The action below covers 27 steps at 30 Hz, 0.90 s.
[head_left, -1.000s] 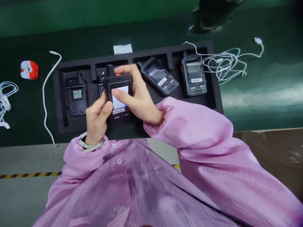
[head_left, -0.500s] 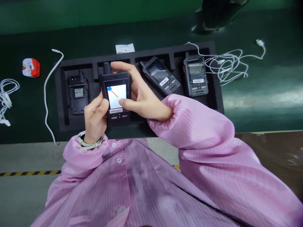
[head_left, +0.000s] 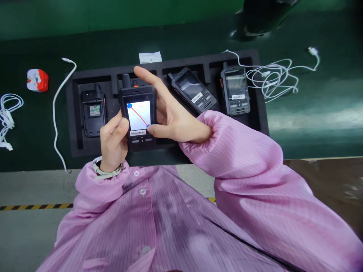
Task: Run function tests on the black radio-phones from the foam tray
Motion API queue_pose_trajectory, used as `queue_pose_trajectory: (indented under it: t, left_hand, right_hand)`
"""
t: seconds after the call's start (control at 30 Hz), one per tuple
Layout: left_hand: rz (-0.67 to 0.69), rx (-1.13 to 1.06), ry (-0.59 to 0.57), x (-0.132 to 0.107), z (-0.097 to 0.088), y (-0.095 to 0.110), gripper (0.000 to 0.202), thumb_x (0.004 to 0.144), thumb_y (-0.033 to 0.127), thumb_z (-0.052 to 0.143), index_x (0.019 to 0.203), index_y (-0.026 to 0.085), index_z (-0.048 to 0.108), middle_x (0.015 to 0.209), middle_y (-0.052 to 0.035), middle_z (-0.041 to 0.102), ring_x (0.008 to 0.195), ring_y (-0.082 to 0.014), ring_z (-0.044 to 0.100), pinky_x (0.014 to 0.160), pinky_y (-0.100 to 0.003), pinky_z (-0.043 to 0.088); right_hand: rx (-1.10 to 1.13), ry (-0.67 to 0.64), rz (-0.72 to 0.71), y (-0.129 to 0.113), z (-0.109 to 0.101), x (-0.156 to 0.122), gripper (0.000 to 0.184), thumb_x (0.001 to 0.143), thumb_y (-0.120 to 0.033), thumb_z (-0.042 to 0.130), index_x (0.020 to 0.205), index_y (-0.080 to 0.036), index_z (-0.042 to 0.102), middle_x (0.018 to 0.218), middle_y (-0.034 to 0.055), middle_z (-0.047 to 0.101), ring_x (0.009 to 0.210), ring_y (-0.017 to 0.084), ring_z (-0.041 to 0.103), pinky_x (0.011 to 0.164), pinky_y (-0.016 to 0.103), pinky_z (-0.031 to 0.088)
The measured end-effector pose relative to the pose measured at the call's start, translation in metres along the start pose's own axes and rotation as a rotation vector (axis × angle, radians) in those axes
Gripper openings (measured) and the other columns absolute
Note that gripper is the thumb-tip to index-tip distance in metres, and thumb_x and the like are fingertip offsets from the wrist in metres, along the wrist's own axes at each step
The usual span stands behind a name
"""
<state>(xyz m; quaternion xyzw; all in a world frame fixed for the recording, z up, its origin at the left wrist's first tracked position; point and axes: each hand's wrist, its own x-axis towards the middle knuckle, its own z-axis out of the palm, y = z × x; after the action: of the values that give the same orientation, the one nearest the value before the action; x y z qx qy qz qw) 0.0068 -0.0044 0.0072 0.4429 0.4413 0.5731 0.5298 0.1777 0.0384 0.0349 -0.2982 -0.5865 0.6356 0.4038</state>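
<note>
A black walkie-talkie (head_left: 138,96) with a lit touchscreen is held up over the foam tray. My left hand (head_left: 113,141) grips its left side, thumb at the edge of the screen. My right hand (head_left: 172,117) is at the right side, with its thumb on the lower right corner of the screen and its index finger stretched out above the top. Its other fingers are partly hidden. On the white screen a red line joins a blue dot at upper left to another under the thumb. A barcode label sits below the screen.
The black foam tray (head_left: 76,149) holds a walkie-talkie showing its opened back (head_left: 93,113), a tilted one (head_left: 193,88) and an upright one (head_left: 235,90). White cables (head_left: 55,113) lie around it, one coiled (head_left: 273,79). A red-and-white item (head_left: 38,80) and a white paper (head_left: 150,57) lie beyond.
My right thumb has slid down and right across the screen, and the red line now reaches the lower right corner. My right index finger has lifted off the radio's top.
</note>
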Motion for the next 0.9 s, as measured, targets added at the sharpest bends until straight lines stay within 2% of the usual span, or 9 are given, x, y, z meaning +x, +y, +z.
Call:
queue_pose_trajectory:
  t: [0.13,0.23,0.33,0.4,0.53,0.6,0.7,0.83,0.9]
  left_hand:
    - [-0.014,-0.013,-0.011,0.0,0.0,0.001,0.03,0.091,0.049,0.07,0.096,0.022,0.079,0.084,-0.0041,0.076,0.112,-0.032,0.074,0.089,-0.043,0.065]
    - [-0.017,0.006,-0.005,0.001,0.0,-0.001,0.031,0.09,0.05,0.071,0.1,0.022,0.08,0.079,-0.0029,0.073,0.105,-0.0301,0.076,0.082,-0.039,0.065]
    - [-0.01,0.043,-0.011,0.002,0.0,-0.002,0.035,0.09,0.051,0.071,0.107,0.022,0.08,0.085,-0.0036,0.075,0.106,-0.0294,0.074,0.083,-0.038,0.064]
    - [0.009,0.047,-0.021,0.002,0.001,-0.002,0.034,0.091,0.05,0.07,0.107,0.021,0.08,0.086,-0.0036,0.074,0.105,-0.028,0.074,0.082,-0.036,0.063]
    - [0.05,0.064,-0.009,0.004,0.001,-0.003,0.028,0.09,0.048,0.072,0.091,0.021,0.081,0.073,-0.0018,0.066,0.088,-0.0231,0.073,0.069,-0.03,0.06]
    - [0.058,0.07,-0.004,0.004,0.001,-0.004,0.029,0.09,0.048,0.072,0.086,0.021,0.081,0.07,-0.0014,0.063,0.085,-0.0225,0.072,0.067,-0.03,0.06]
    - [0.059,0.048,-0.013,0.004,0.001,-0.004,0.028,0.09,0.047,0.072,0.093,0.021,0.081,0.073,-0.0017,0.065,0.095,-0.0252,0.074,0.076,-0.034,0.063]
    - [0.048,0.019,-0.02,0.003,0.003,-0.002,0.027,0.091,0.044,0.072,0.101,0.021,0.081,0.086,-0.0032,0.075,0.117,-0.0295,0.071,0.099,-0.041,0.06]
    - [0.038,0.006,-0.019,0.002,0.003,-0.002,0.027,0.091,0.044,0.072,0.101,0.021,0.081,0.089,-0.0035,0.077,0.121,-0.0302,0.069,0.103,-0.043,0.059]
  right_hand:
    - [0.073,-0.033,-0.017,0.006,-0.001,0.0,0.093,0.076,-0.047,0.065,0.158,-0.025,0.027,0.153,0.0044,0.049,0.139,0.028,0.053,0.115,0.043,0.052]
    - [0.037,0.015,0.009,0.009,0.001,-0.002,0.085,0.083,-0.051,0.058,0.157,-0.024,0.026,0.152,0.0051,0.049,0.137,0.027,0.054,0.113,0.043,0.053]
    - [-0.037,0.059,0.002,0.011,0.005,-0.003,0.083,0.083,-0.054,0.064,0.154,-0.028,0.028,0.153,0.0057,0.046,0.134,0.027,0.056,0.108,0.04,0.057]
    - [-0.07,0.069,-0.038,0.012,0.008,-0.002,0.09,0.08,-0.054,0.071,0.153,-0.028,0.027,0.153,0.0079,0.045,0.131,0.027,0.058,0.105,0.04,0.058]
    - [-0.144,0.122,-0.075,0.011,0.01,0.0,0.102,0.073,-0.05,0.081,0.155,-0.028,0.025,0.159,0.0106,0.037,0.138,0.029,0.053,0.112,0.042,0.055]
    - [-0.17,0.147,-0.088,0.011,0.01,0.001,0.103,0.07,-0.045,0.084,0.154,-0.028,0.026,0.162,0.0098,0.033,0.141,0.03,0.049,0.117,0.044,0.051]
    - [-0.158,0.152,-0.12,0.011,0.009,0.001,0.097,0.07,-0.04,0.083,0.151,-0.028,0.031,0.163,0.0081,0.034,0.143,0.029,0.049,0.121,0.044,0.048]
    - [-0.102,0.13,-0.094,0.014,0.008,0.001,0.079,0.077,-0.041,0.075,0.146,-0.029,0.037,0.158,0.0046,0.043,0.141,0.028,0.051,0.118,0.043,0.051]
    - [-0.083,0.132,-0.08,0.015,0.008,0.0,0.074,0.079,-0.042,0.072,0.144,-0.031,0.039,0.156,0.0035,0.046,0.141,0.029,0.051,0.117,0.045,0.053]
